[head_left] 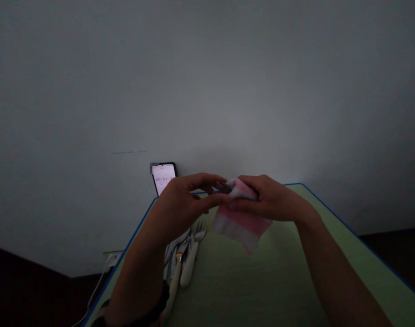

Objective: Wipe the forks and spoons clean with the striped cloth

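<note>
While the right hand (270, 197) pinches a cloth (243, 223) round a fork (223, 186), the left hand (184, 200) curls beside it, grip unclear; wiping seems unfinished, the other cutlery (190, 264) uncertain.

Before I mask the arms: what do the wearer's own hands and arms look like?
Bare five-fingered hands, no gloves on either the left hand or the right hand. No sleeves in view. A dark band is worn on the left forearm; too dim to tell what kind. The right forearm shows nothing worn.
</note>
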`<state>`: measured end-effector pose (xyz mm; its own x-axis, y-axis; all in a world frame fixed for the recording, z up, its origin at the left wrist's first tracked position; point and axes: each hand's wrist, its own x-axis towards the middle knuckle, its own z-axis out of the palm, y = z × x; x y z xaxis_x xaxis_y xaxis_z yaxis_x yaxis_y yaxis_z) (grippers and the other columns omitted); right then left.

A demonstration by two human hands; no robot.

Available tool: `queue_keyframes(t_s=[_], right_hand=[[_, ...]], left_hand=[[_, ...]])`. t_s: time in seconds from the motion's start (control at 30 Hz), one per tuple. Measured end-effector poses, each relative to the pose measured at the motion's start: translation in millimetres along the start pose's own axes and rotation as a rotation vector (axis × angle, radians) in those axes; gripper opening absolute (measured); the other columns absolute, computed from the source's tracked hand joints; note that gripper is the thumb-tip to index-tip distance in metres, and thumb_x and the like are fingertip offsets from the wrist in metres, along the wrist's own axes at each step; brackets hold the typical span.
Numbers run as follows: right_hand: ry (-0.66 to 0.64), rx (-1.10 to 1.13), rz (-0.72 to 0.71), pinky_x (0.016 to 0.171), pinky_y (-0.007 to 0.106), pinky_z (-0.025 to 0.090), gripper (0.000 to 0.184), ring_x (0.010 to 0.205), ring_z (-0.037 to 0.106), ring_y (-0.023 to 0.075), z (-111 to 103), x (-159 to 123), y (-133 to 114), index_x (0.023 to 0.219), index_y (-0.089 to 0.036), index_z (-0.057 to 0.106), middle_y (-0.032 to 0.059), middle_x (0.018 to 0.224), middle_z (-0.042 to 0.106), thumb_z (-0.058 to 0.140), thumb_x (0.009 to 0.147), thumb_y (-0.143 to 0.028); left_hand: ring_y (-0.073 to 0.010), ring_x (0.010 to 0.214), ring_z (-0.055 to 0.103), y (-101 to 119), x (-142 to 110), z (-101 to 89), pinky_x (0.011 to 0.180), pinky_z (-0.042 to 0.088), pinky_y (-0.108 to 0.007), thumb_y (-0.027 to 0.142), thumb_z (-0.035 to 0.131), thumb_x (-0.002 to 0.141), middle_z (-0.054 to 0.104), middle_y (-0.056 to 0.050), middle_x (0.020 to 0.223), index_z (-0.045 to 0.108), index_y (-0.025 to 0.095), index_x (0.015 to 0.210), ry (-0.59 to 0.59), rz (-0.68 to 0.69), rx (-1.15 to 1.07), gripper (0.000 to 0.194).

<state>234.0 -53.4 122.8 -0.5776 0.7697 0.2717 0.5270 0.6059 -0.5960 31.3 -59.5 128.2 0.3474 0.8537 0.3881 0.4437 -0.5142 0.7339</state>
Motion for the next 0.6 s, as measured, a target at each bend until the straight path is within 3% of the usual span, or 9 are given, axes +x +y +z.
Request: queue_keyframes(t_s=[0.17, 0.3, 0.47, 0.6], right_hand=[[-0.045, 0.156, -0.012, 0.054, 0.019, 0.037, 0.034, 0.064, 0.049, 0.0091, 2, 0, -2, 0.092, -0.016, 0.058, -0.0006, 0.076, 0.060, 0.053, 0.080, -0.047], [-0.056, 0.159, 0.005, 0.054, 0.019, 0.038, 0.035, 0.064, 0.050, 0.0094, 0, 0, -1, 0.093, -0.016, 0.059, -0.0005, 0.075, 0.060, 0.052, 0.081, -0.048], [-0.083, 0.105, 0.041, 0.057, 0.021, 0.037, 0.035, 0.067, 0.052, 0.0107, -6, 0, 7, 0.096, -0.017, 0.059, 0.0006, 0.079, 0.062, 0.050, 0.082, -0.048], [0.001, -0.031, 0.081, 0.057, 0.023, 0.034, 0.036, 0.065, 0.050, 0.0110, -6, 4, 15, 0.088, -0.017, 0.059, 0.0005, 0.075, 0.061, 0.051, 0.080, -0.051]], left_hand=[[-0.0080, 0.054, 0.060, 4, -4, -2.5, 0.049, 0.049, -0.015, 0.034, 0.069, 0.070, 0.069, 0.001, 0.080, 0.068, 0.022, 0.093, 0.090, -0.059, -0.049, 0.026], [-0.0062, 0.050, 0.056, 0, -7, -8.1, 0.046, 0.047, -0.014, 0.033, 0.069, 0.070, 0.067, 0.000, 0.078, 0.068, 0.020, 0.093, 0.149, -0.083, -0.126, 0.027], [-0.0071, 0.053, 0.055, -7, -2, -6.5, 0.048, 0.047, -0.015, 0.032, 0.068, 0.071, 0.064, 0.000, 0.074, 0.066, 0.018, 0.094, 0.072, -0.152, -0.223, 0.027], [-0.0115, 0.059, 0.056, -12, 7, 6.2, 0.044, 0.045, -0.017, 0.036, 0.055, 0.080, 0.062, -0.002, 0.071, 0.060, 0.016, 0.098, -0.036, -0.238, -0.278, 0.028]])
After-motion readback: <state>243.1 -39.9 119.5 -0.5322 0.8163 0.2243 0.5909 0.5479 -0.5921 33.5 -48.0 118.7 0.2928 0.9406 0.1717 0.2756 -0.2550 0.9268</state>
